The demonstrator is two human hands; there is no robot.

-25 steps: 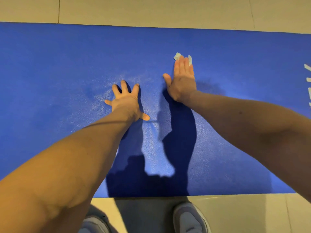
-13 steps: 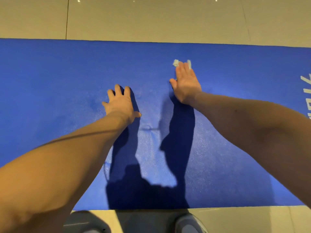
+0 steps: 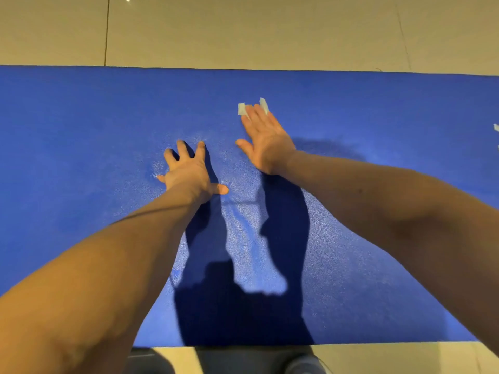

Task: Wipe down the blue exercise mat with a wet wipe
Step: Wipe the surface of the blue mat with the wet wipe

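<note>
Mat lies flat on floor, across the view. L grip: fingers spread apart & straight, palm down on mat nr the middle. R grip just beside it, farther out: fingers straight & together, pressing wipe onto mat's far half, w/ white corners poking out past the fingertips.

Bare mat either side of wet wipe
</note>
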